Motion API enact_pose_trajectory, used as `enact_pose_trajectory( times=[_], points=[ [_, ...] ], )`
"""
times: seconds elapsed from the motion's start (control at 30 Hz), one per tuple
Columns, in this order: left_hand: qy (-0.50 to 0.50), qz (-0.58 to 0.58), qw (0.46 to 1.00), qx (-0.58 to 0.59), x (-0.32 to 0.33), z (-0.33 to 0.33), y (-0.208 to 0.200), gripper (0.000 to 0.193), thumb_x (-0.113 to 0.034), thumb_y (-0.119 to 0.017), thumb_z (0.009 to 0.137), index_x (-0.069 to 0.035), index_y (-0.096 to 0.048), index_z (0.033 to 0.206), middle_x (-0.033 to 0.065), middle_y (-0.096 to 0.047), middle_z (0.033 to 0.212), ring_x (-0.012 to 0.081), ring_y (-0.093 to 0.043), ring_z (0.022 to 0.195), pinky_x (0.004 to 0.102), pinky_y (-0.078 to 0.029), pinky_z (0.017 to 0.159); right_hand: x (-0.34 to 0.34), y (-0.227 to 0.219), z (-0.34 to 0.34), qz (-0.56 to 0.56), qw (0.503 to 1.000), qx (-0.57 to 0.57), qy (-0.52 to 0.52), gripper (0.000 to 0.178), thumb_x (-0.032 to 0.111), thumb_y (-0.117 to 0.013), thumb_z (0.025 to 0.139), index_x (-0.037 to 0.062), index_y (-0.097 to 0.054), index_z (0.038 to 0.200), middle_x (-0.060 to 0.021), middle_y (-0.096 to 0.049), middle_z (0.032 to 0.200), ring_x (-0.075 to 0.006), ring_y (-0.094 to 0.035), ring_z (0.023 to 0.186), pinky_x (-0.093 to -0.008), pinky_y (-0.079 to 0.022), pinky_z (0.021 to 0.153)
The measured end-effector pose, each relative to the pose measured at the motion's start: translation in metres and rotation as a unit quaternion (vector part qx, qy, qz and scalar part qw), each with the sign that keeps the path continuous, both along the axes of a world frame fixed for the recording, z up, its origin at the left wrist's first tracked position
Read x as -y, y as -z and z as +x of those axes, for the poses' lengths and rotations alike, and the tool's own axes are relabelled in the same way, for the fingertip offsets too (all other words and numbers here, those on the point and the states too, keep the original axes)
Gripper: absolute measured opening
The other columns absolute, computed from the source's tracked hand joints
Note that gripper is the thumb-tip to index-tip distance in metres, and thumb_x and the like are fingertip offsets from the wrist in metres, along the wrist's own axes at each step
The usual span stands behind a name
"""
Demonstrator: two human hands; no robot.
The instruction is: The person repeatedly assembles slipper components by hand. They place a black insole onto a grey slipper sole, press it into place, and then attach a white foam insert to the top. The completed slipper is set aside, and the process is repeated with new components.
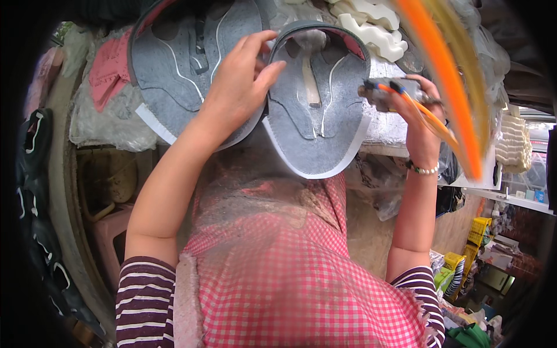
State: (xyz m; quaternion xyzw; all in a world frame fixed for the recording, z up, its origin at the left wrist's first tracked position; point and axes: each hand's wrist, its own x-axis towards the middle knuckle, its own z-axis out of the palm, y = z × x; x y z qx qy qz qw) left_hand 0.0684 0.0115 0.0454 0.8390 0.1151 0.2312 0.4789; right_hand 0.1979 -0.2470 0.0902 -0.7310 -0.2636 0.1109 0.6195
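In front of me, at the front edge of the worktable, lies a grey shoe upper (290, 101), its inner face up, with white stitched lines and a pale strip along its rounded end. My left hand (241, 84) is at its left edge, thumb and fingers apart; the thumb tip overlaps that edge. A second, similar grey shoe upper (180, 64) lies to the left, partly behind my left hand and forearm. Right of the nearer upper, my right hand (420, 113) is closed around a metal spray gun (394, 93) with thin orange tubes. The gun's nose points left toward that upper.
A thick orange hose (449, 75), blurred, hangs at the upper right near my right hand. Cream wavy-edged pieces (374, 32) lie at the back. Pink cloth (109, 69) and clear plastic (113, 124) cover the left. Yellow crates (478, 231) stand far right.
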Motion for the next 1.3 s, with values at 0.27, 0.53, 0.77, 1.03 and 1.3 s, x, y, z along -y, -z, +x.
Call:
enact_pose_trajectory(
  times=[0.27, 0.53, 0.77, 1.03, 1.3],
  points=[
    [0.024, -0.092, 0.995, -0.039, -0.01, 0.001, 0.013, 0.036, -0.013, -0.066, 0.081, 0.004, -0.054, 0.111, 0.0092, -0.062, 0.078, 0.0163, -0.059, 0.069, 0.0294, -0.048, 0.066, -0.021, 0.024, -0.039, 0.068, 0.992, -0.102, -0.016, 0.038, 0.009, -0.066, 0.086, 0.0009, -0.049, 0.119, -0.0096, -0.065, 0.1, -0.0143, -0.065, 0.088, -0.026, -0.054, 0.076],
    [0.015, -0.059, 0.998, -0.022, -0.016, -0.011, -0.002, 0.033, -0.013, -0.068, 0.081, -0.001, -0.058, 0.111, 0.0078, -0.063, 0.091, 0.0161, -0.061, 0.08, 0.0294, -0.048, 0.07, 0.024, 0.023, -0.016, -0.01, 0.999, 0.006, 0.031, 0.032, 0.007, -0.058, 0.089, 0.003, -0.049, 0.12, -0.0109, -0.065, 0.092, -0.0132, -0.066, 0.078, -0.0255, -0.055, 0.067],
    [-0.285, 0.282, 0.914, -0.068, -0.184, -0.031, -0.012, 0.074, -0.025, -0.076, 0.075, -0.01, -0.042, 0.138, 0.0208, -0.052, 0.128, 0.0311, -0.049, 0.12, 0.0382, -0.04, 0.1, 0.057, 0.02, -0.009, 0.11, 0.988, -0.052, 0.095, 0.034, 0.007, -0.06, 0.088, 0.0007, -0.05, 0.12, -0.0088, -0.062, 0.106, -0.0157, -0.063, 0.094, -0.0322, -0.055, 0.077],
    [-0.239, 0.174, 0.953, 0.063, -0.208, -0.041, -0.023, 0.052, -0.002, -0.063, 0.078, -0.011, -0.055, 0.129, 0.011, -0.062, 0.118, 0.0216, -0.057, 0.11, 0.0299, -0.042, 0.096, 0.06, 0.049, 0.009, 0.206, 0.96, -0.161, 0.098, 0.029, 0.01, -0.055, 0.091, 0.0018, -0.053, 0.119, -0.0127, -0.062, 0.111, -0.0228, -0.063, 0.103, -0.0448, -0.056, 0.084],
    [-0.258, 0.385, 0.885, -0.045, -0.245, -0.068, -0.003, 0.061, -0.005, -0.059, 0.086, -0.017, -0.037, 0.142, 0.0161, -0.053, 0.131, 0.0318, -0.051, 0.121, 0.0368, -0.042, 0.096, 0.058, 0.049, 0.025, 0.243, 0.94, -0.21, 0.116, 0.023, 0.011, -0.058, 0.089, 0.0018, -0.058, 0.11, -0.0154, -0.064, 0.111, -0.0255, -0.063, 0.103, -0.0475, -0.053, 0.089]
  ],
)
